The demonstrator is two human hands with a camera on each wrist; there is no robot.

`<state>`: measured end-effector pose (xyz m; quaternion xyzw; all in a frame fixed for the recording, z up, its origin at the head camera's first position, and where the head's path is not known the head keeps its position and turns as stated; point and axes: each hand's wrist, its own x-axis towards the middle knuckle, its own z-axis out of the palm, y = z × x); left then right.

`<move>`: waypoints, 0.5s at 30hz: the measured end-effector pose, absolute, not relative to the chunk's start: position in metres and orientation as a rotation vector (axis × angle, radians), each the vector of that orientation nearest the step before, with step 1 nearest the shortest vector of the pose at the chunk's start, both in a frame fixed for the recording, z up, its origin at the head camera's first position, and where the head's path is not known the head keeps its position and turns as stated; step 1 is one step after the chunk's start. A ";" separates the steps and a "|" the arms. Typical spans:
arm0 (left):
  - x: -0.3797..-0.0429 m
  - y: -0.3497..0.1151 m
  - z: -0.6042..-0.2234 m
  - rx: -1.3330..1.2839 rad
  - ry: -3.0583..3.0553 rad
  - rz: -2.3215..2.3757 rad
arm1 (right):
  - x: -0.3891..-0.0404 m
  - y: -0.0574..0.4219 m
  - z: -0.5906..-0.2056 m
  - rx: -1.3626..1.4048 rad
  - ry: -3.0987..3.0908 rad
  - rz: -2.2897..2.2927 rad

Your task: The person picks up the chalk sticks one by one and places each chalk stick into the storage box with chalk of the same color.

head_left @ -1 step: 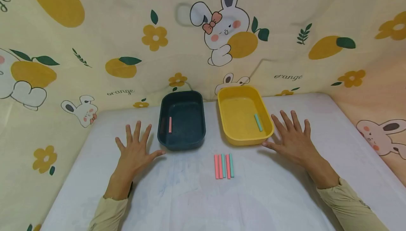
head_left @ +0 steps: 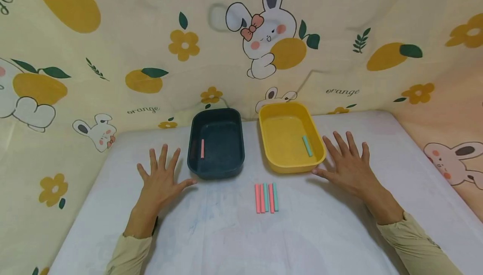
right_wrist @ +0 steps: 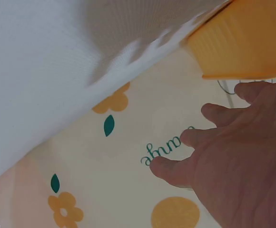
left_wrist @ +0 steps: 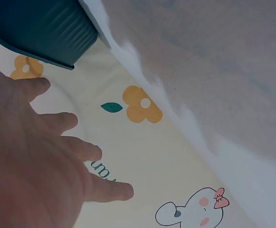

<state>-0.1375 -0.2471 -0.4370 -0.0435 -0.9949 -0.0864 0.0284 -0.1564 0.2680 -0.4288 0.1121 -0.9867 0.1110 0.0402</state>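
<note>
Five pink and green sticks (head_left: 266, 198) lie lower center of frame, long axes near vertical, lower-left of the nearer right hand (head_left: 350, 172), right of the left hand (head_left: 161, 185), both spread wide, holding nothing.

Creased khaki sleeves (head_left: 416, 243), dark strap (head_left: 155, 226) at the left wrist (head_left: 141, 220)

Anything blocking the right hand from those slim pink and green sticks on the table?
Nothing visible: only white tabletop lies between the right hand and the sticks; the yellow rectangular tray sits beyond that path.
</note>
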 end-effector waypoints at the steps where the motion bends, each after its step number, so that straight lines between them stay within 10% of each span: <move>1: -0.137 -0.247 -0.437 -0.136 -3.070 -0.268 | -0.156 0.268 -0.429 0.346 -3.019 0.342; 15: -0.136 -0.245 -0.435 -0.136 -3.095 -0.203 | -0.156 0.262 -0.432 0.459 -2.842 0.286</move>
